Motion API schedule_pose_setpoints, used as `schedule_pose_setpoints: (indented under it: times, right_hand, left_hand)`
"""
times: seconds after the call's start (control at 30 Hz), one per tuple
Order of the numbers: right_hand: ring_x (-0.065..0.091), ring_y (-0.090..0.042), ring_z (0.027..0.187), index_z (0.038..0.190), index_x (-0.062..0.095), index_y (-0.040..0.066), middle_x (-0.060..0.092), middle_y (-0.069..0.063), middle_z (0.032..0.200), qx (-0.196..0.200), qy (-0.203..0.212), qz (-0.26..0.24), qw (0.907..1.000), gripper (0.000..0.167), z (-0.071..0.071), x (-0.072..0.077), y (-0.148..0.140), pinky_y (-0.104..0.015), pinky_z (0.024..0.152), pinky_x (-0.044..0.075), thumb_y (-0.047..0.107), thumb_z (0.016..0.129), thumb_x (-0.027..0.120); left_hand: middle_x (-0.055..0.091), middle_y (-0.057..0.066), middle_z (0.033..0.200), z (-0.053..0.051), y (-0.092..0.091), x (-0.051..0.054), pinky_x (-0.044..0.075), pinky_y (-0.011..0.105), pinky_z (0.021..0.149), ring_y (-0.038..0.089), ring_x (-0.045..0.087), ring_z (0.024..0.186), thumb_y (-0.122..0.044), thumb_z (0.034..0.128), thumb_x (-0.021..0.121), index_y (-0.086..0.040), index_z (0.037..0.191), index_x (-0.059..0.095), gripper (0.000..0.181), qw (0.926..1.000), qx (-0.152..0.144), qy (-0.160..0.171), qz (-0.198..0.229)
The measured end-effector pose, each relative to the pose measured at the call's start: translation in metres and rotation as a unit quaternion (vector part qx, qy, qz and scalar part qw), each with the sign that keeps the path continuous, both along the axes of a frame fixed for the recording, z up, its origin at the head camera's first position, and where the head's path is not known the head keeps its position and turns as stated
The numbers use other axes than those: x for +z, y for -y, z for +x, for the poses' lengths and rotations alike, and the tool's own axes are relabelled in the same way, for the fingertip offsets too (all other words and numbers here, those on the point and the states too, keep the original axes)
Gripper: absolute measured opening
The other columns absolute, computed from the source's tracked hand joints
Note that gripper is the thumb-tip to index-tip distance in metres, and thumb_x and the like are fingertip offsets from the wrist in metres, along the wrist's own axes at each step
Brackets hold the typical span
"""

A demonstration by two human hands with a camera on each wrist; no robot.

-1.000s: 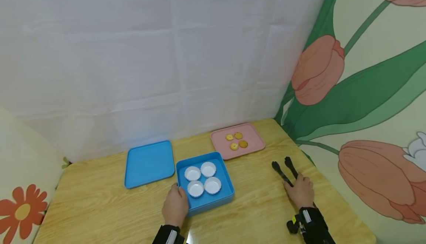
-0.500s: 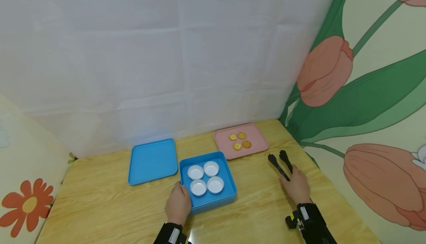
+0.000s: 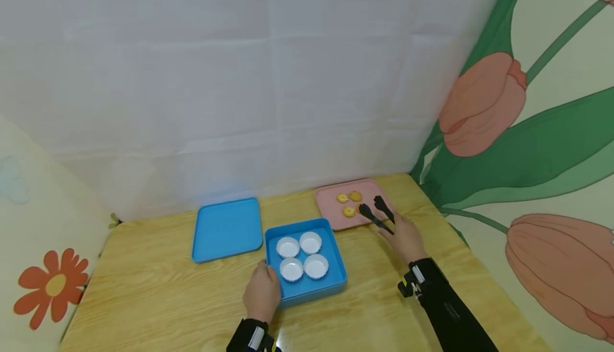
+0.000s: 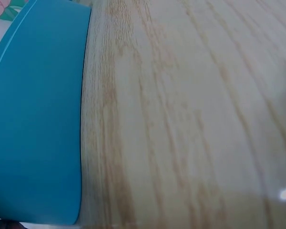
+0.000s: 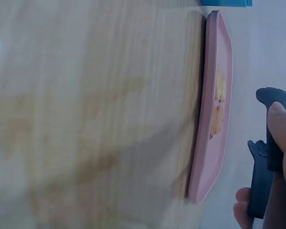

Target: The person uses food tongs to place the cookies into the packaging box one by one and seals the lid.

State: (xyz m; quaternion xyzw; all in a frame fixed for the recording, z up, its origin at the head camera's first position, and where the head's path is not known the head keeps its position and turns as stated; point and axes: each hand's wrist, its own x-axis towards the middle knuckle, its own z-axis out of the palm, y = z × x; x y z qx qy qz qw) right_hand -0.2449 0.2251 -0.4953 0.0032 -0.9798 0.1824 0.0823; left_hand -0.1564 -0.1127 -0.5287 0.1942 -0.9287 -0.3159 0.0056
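At the left side of a square blue box (image 3: 314, 295), my left hand (image 3: 262, 293) grips the wall, its thumb by the rim. The left wrist view is filled on its left by the box wall (image 4: 38, 119). Several white paper baking cups (image 3: 288, 247) stand inside the box. My right hand (image 3: 405, 240) holds black tongs (image 3: 376, 220), tips spread apart, over the near right part of a pink tray (image 3: 326, 197). Several small round cookies (image 3: 348, 212) lie on that tray; the tongs partly cover one. In the right wrist view, thumb and fingers hold the tongs (image 5: 275, 143) from both sides.
A flat blue lid or tray (image 3: 227, 230) lies behind and left of the box. The wooden table (image 3: 168, 298) ends at a white cloth (image 3: 192, 101) behind. A wall with painted tulips (image 3: 484, 101) borders the right.
My right hand has carried the tongs forward and left, from the table's right side to above the pink tray. The left hand stays on the box. The head view has shifted slightly.
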Motion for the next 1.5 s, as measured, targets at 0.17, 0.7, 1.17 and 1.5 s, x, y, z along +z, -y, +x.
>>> schedule_pose_setpoints:
  times: [0.17, 0.7, 1.17, 1.5]
  right_hand:
    - [0.056, -0.044, 0.107, 0.136, 0.040, -0.004, 0.054, -0.030, 0.123, 0.030, 0.014, 0.023, 0.9992, 0.075, -0.016, 0.006, 0.015, -0.053, 0.085, 0.047, 0.043, 0.083, 0.065]
    - [0.058, -0.039, 0.096, 0.131, 0.047, -0.001, 0.061, -0.026, 0.106, 0.066, 0.046, 0.109, 0.9908, 0.068, -0.039, 0.004, 0.033, -0.050, 0.086, 0.045, 0.044, 0.083, 0.064]
    - [0.060, -0.040, 0.093, 0.129, 0.051, 0.003, 0.062, -0.025, 0.106, 0.071, 0.056, 0.098, 0.9911, 0.062, -0.045, 0.001, 0.042, -0.051, 0.082, 0.048, 0.041, 0.083, 0.064]
    - [0.062, -0.038, 0.088, 0.128, 0.053, 0.005, 0.064, -0.022, 0.100, 0.077, 0.052, 0.117, 0.9888, 0.056, -0.047, 0.002, 0.049, -0.050, 0.077, 0.050, 0.038, 0.084, 0.065]
  left_hand:
    - [0.060, 0.022, 0.118, 0.001, -0.003, 0.000, 0.050, 0.054, 0.077, 0.039, 0.061, 0.102, -0.022, 0.0977, 0.036, 0.004, 0.126, 0.050, 0.041, 0.9997, -0.002, -0.022, -0.001]
    - [0.063, 0.019, 0.113, 0.005, -0.011, 0.001, 0.053, 0.049, 0.073, 0.035, 0.065, 0.094, -0.023, 0.0974, 0.041, 0.003, 0.123, 0.053, 0.039, 0.9992, -0.009, -0.039, -0.007]
    - [0.063, 0.020, 0.111, 0.006, -0.006, 0.001, 0.053, 0.049, 0.069, 0.036, 0.065, 0.090, -0.021, 0.0971, 0.041, 0.003, 0.123, 0.053, 0.037, 0.9987, -0.005, -0.049, -0.008]
    - [0.062, 0.020, 0.114, 0.006, -0.003, 0.000, 0.053, 0.050, 0.073, 0.036, 0.065, 0.094, -0.022, 0.0977, 0.040, 0.003, 0.125, 0.051, 0.039, 0.9994, 0.004, -0.035, -0.002]
